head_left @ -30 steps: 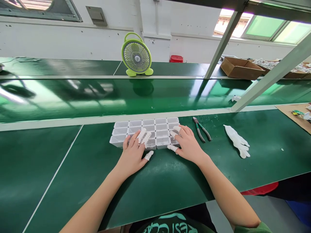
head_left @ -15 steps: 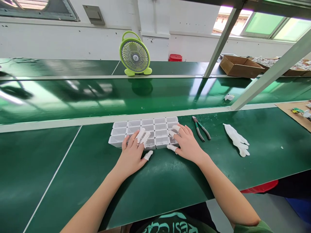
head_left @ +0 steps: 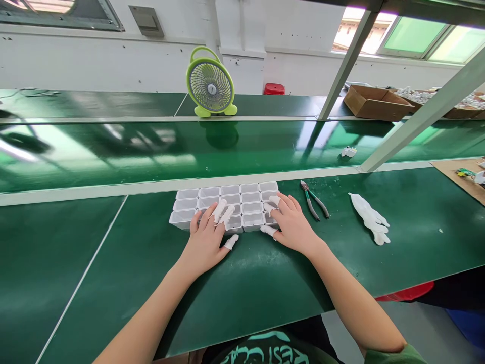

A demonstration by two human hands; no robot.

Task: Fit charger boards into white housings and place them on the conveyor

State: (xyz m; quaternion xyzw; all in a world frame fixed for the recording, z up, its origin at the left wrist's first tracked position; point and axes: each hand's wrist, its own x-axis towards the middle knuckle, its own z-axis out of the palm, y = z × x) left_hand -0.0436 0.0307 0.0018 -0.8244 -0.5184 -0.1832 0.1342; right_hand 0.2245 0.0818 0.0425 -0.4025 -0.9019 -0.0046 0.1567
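Note:
Several small white, open-topped compartments form a grid of bins (head_left: 252, 208) on the green table. Across the front of the grid, left of its middle, lies my left hand (head_left: 206, 245), fingers apart, with white wraps on some fingertips and the thumb. My right hand (head_left: 291, 225) rests on the grid's right end, its fingers spread and several tips wrapped in white. Neither hand holds anything. Some compartments are hidden under the fingers. Pliers (head_left: 314, 199) with dark handles lie just right of the grid, and a white glove (head_left: 369, 218) lies farther right.
A green fan (head_left: 211, 86) stands on the back shelf. Behind the table runs a shiny green belt (head_left: 170, 156) with a small white piece (head_left: 348, 151) on it. A slanted metal post (head_left: 420, 114) and a cardboard box (head_left: 375, 102) are at the right.
The small white piece on the belt has shifted left. Both hands and the grid of bins stay where they were.

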